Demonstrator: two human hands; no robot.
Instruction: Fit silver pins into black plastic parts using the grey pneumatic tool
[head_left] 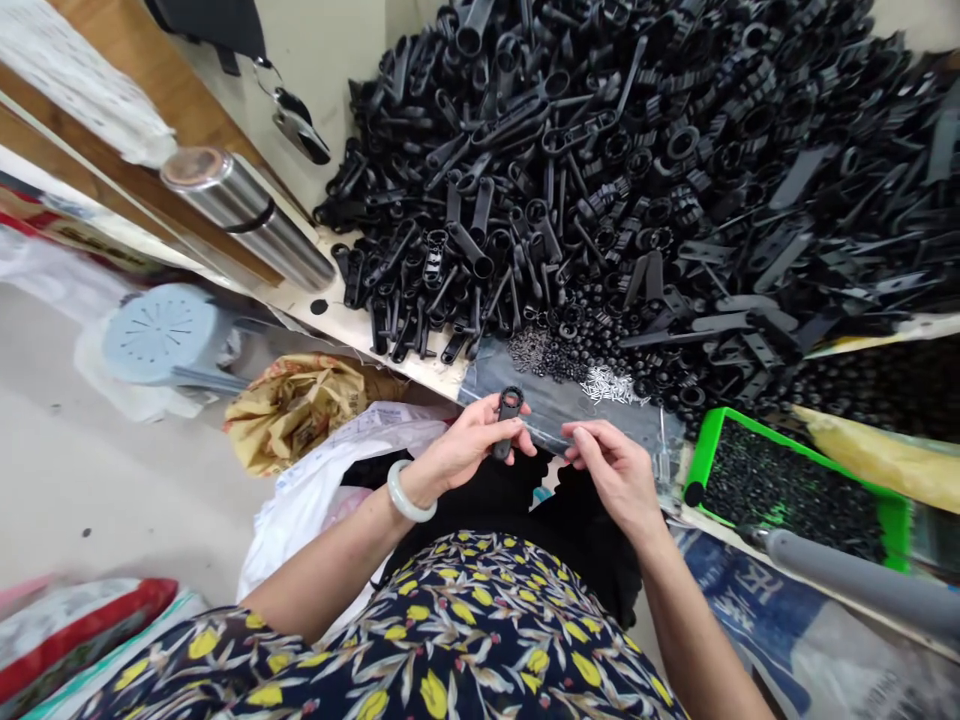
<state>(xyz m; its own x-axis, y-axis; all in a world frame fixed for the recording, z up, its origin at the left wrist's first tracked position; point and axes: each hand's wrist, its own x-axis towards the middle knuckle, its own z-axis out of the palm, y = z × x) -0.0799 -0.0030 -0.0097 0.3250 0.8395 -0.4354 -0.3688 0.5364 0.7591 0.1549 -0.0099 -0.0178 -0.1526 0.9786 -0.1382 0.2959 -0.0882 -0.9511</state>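
My left hand (480, 440) holds a black plastic part with a ring-shaped end (510, 405), its thumb lying across the part and the ring pointing away from me. To the right, my right hand (611, 465) has thumb and forefinger pinched together; whatever is between them, if anything, is too small to make out. The two hands are apart, just in front of the bench edge. Beyond them, on a dark mat (555, 405), lie a small heap of silvery pins (611, 385) and piles of tiny dark pieces (529, 350).
A large heap of black plastic parts (525, 150) covers the bench. At right is a green tray (709, 450) of small black pieces. A steel flask (247, 215) stands at left, near hanging keys (300, 125). Below are a brown bag (300, 410) and a blue stool (165, 330).
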